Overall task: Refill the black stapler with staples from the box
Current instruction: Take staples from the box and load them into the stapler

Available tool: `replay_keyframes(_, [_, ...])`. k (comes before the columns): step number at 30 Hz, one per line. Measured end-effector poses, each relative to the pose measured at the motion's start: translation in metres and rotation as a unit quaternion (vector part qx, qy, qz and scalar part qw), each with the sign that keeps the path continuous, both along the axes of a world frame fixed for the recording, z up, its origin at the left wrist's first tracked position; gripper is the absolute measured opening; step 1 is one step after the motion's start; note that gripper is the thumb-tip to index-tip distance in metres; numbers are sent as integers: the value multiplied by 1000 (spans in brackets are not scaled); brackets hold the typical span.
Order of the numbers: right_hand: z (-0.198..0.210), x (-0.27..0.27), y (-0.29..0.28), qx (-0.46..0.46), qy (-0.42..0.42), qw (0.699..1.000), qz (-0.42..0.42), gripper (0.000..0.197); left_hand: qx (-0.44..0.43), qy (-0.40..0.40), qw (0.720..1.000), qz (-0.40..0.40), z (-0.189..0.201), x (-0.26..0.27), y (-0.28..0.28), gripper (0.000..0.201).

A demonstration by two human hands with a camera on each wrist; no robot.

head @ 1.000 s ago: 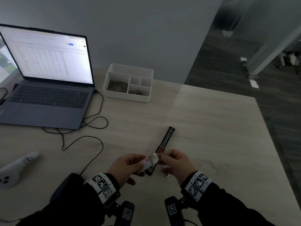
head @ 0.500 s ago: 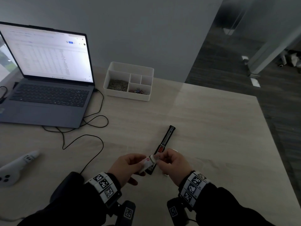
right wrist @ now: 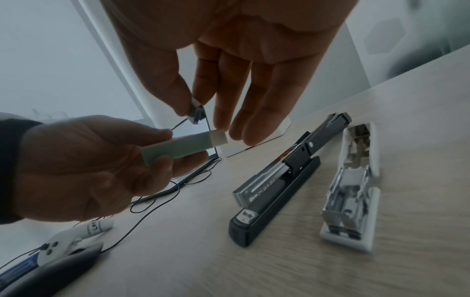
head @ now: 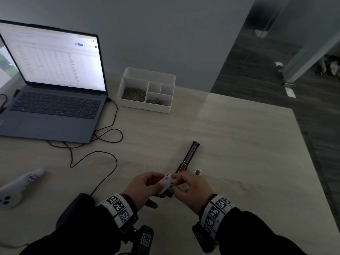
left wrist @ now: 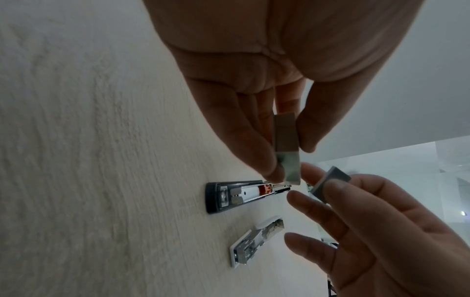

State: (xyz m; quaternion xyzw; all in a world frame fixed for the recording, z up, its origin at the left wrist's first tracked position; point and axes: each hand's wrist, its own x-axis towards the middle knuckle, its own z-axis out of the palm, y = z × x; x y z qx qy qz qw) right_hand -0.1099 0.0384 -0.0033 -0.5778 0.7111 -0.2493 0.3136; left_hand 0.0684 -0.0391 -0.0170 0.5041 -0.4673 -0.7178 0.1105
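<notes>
Head view: a person stands at a table, left hand gripping a small staple box, right hand pinching a short strip of staples between thumb and forefinger just beside the box's open end. The black stapler lies opened flat just beyond the hands, a white stapler opened to its right. The strip could likely break or slip from so light a pinch. A red mark on the box is unreadable.
</notes>
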Motion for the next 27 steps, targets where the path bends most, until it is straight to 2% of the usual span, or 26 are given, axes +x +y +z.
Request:
replay_keyframes(8, [-6, -1, -1, -13, 5, 1000, 26, 20, 0, -6, 1000, 6, 2, -2, -3, 20])
replay_keyframes(15, [-11, -5, -2, -35, 29, 997, 63, 7, 6, -12, 1000, 7, 1, -3, -6, 22])
replay_keyframes(19, [-8, -5, -2, -55, 23, 995, 77, 8, 12, 0, 1000, 17, 3, -5, -8, 21])
replay_keyframes(21, [-6, -5, -2, -54, 22, 995, 77, 13, 10, 4, 1000, 13, 2, -5, -8, 21])
replay_keyframes(24, [-6, -5, -2, -67, 31, 995, 69, 7, 10, 2, 1000, 9, -1, -3, -7, 22])
replay_keyframes(27, [-8, -4, -1, -70, 14, 996, 49, 10, 10, 2, 1000, 6, 0, -3, -5, 21])
